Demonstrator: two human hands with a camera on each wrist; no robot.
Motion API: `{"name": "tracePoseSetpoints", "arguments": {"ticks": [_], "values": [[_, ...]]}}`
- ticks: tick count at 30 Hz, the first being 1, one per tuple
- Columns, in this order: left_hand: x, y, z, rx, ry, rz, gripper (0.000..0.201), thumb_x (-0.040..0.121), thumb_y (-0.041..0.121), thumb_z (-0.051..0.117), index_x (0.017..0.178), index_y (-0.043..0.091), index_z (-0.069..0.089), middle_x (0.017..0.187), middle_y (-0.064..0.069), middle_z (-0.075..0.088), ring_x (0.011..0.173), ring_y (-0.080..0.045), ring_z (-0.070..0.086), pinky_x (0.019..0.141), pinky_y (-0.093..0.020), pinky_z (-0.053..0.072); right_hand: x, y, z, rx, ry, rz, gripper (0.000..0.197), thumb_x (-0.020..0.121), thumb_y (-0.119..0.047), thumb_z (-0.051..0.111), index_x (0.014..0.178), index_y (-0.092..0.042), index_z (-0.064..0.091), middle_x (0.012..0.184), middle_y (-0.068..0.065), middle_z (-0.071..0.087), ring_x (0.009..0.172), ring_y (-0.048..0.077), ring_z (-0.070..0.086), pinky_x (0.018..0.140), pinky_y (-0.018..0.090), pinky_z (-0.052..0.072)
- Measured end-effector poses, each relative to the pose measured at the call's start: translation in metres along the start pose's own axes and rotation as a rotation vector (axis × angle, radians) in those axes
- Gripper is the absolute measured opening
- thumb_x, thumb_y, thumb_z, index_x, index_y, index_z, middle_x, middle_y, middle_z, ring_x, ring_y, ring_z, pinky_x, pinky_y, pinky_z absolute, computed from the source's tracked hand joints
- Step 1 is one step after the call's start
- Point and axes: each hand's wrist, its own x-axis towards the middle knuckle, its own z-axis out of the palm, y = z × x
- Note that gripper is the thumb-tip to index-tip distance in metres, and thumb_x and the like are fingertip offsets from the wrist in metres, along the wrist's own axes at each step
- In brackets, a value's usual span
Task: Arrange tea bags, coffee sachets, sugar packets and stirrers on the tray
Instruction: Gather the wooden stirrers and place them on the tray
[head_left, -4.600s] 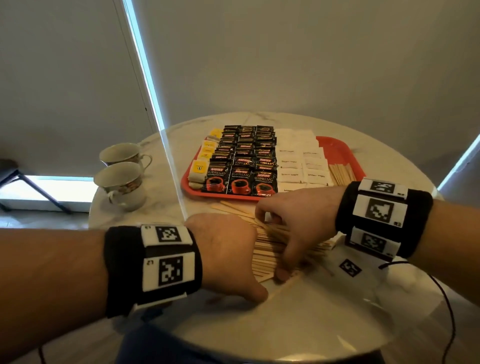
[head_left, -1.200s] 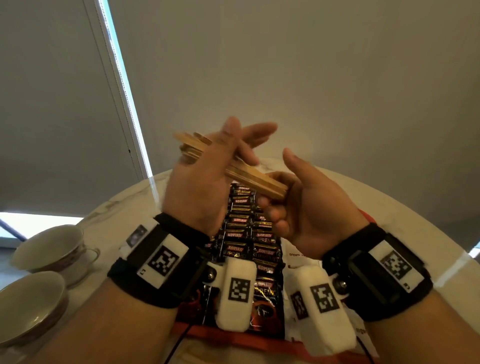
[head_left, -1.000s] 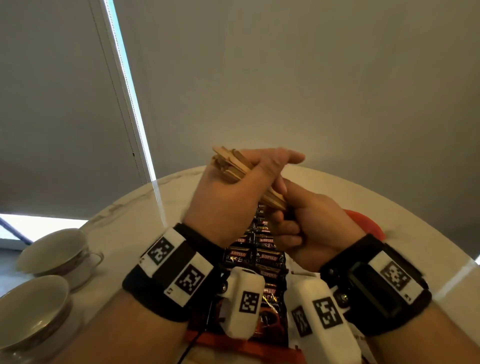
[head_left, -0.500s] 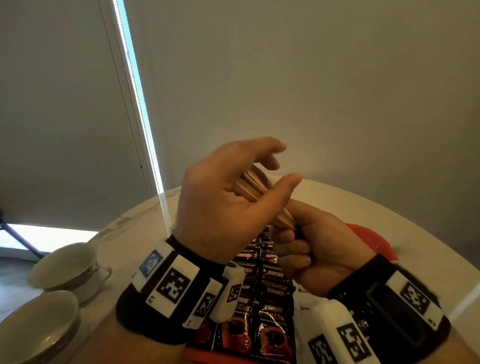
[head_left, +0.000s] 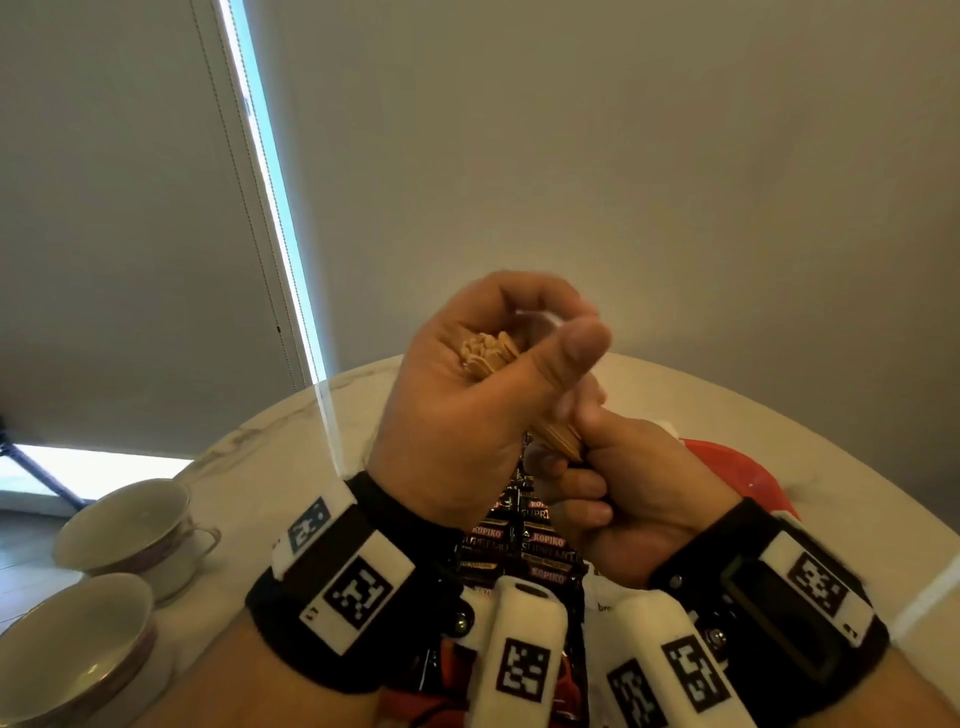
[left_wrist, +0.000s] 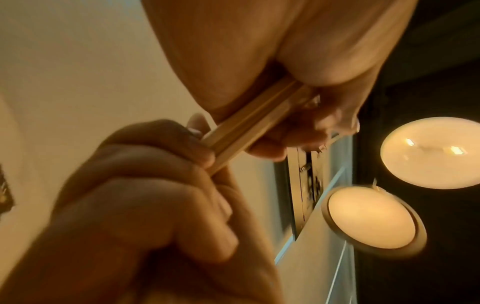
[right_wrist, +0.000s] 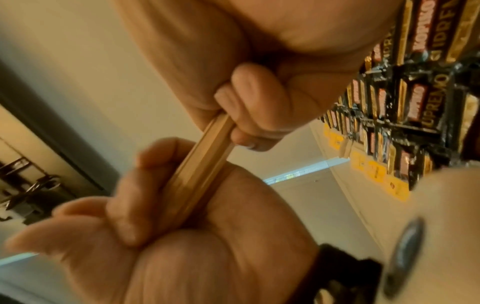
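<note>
Head view shows us holding the bundle of wooden stirrers (head_left: 488, 356) up in the middle of the frame, its long axis running from the fanned tips at centre down and to the right, with our left hand (head_left: 467, 410) curled around the upper end and our right hand (head_left: 628, 493) clenched around the lower end. Both hands grip the bundle, so neither needs to reach. We judge the next move turns on swinging that axis down towards the red tray (head_left: 748, 478) at the right edge, beside the coffee sachets (head_left: 524, 540) directly beneath our wrists.
</note>
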Motion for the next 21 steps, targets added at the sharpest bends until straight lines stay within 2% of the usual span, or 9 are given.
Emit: {"name": "tracePoseSetpoints", "arguments": {"ticks": [2, 4, 6, 8, 12, 15, 16, 18, 21], "values": [[-0.001, -0.002, -0.002, 0.022, 0.028, -0.001, 0.023, 0.082, 0.034, 0.08, 0.093, 0.016, 0.071, 0.057, 0.005, 0.057, 0.049, -0.013, 0.053, 0.062, -0.037, 0.047, -0.001, 0.001, 0.001, -0.039, -0.007, -0.006, 0.021, 0.078, -0.034, 0.069, 0.077, -0.013, 0.067, 0.067, 0.004, 0.05, 0.046, 0.007, 0.041, 0.036, 0.015, 0.038], [-0.002, -0.001, -0.001, 0.021, 0.103, 0.004, 0.023, 0.085, 0.034, 0.077, 0.093, 0.013, 0.073, 0.054, 0.004, 0.053, 0.046, -0.011, 0.048, 0.057, -0.033, 0.043, -0.002, 0.001, 0.003, -0.025, -0.064, 0.006, 0.033, 0.081, -0.036, 0.071, 0.097, -0.008, 0.069, 0.082, 0.011, 0.062, 0.064, 0.016, 0.06, 0.053, 0.024, 0.057], [-0.001, 0.002, 0.0, 0.0, 0.182, 0.007, 0.02, 0.091, 0.03, 0.071, 0.096, 0.011, 0.072, 0.051, 0.004, 0.049, 0.045, -0.011, 0.045, 0.058, -0.031, 0.045, -0.003, 0.0, 0.004, 0.017, -0.13, 0.039, 0.048, 0.09, -0.042, 0.065, 0.118, -0.003, 0.066, 0.102, 0.017, 0.067, 0.084, 0.025, 0.068, 0.072, 0.032, 0.062], [0.001, 0.006, -0.002, -0.043, 0.278, -0.029, 0.019, 0.097, 0.025, 0.062, 0.1, 0.008, 0.07, 0.049, 0.005, 0.041, 0.045, -0.012, 0.041, 0.061, -0.033, 0.049, -0.005, -0.003, 0.003, -0.018, -0.145, 0.055, 0.052, 0.1, -0.046, 0.053, 0.126, -0.003, 0.063, 0.106, 0.017, 0.07, 0.089, 0.028, 0.069, 0.077, 0.037, 0.061], [0.008, 0.011, -0.006, -0.124, 0.409, -0.29, 0.021, 0.106, 0.026, 0.053, 0.112, 0.012, 0.068, 0.051, 0.006, 0.038, 0.058, -0.012, 0.055, 0.084, -0.036, 0.053, -0.021, -0.018, 0.001, -0.385, -0.053, -0.169, 0.024, 0.1, -0.034, 0.057, 0.105, -0.011, 0.063, 0.095, 0.009, 0.07, 0.086, 0.023, 0.069, 0.071, 0.034, 0.057], [0.013, 0.004, 0.003, -0.144, 0.367, -0.484, 0.024, 0.108, 0.026, 0.05, 0.12, 0.014, 0.067, 0.051, 0.007, 0.043, 0.09, -0.016, 0.074, 0.103, -0.044, 0.051, -0.039, -0.029, -0.002, -0.728, 0.0, -0.356, 0.013, 0.094, -0.024, 0.068, 0.085, -0.018, 0.061, 0.09, 0.009, 0.072, 0.079, 0.016, 0.066, 0.068, 0.031, 0.056], [0.015, -0.001, 0.007, -0.159, 0.364, -0.528, 0.024, 0.108, 0.024, 0.049, 0.12, 0.013, 0.067, 0.053, 0.006, 0.045, 0.095, -0.017, 0.075, 0.102, -0.044, 0.053, -0.043, -0.031, -0.004, -0.873, 0.009, -0.372, 0.016, 0.091, -0.027, 0.072, 0.082, -0.019, 0.061, 0.093, 0.012, 0.073, 0.079, 0.016, 0.066, 0.072, 0.034, 0.055], [0.016, -0.014, 0.017, -0.19, 0.372, -0.61, 0.025, 0.108, 0.022, 0.051, 0.121, 0.012, 0.068, 0.06, 0.003, 0.055, 0.084, -0.017, 0.075, 0.084, -0.038, 0.06, -0.05, -0.037, -0.009, -1.149, 0.064, -0.385, 0.021, 0.085, -0.034, 0.077, 0.082, -0.019, 0.062, 0.085, 0.009, 0.07, 0.071, 0.011, 0.062, 0.071, 0.033, 0.054], [0.019, -0.032, 0.034, -0.231, 0.389, -0.706, 0.025, 0.107, 0.022, 0.053, 0.121, 0.012, 0.07, 0.077, 0.001, 0.073, 0.07, -0.016, 0.073, 0.064, -0.031, 0.06, -0.056, -0.05, -0.021, -1.29, 0.114, -0.356, 0.023, 0.083, -0.031, 0.08, 0.079, -0.02, 0.06, 0.07, -0.001, 0.062, 0.059, 0.008, 0.056, 0.062, 0.031, 0.05]]}}
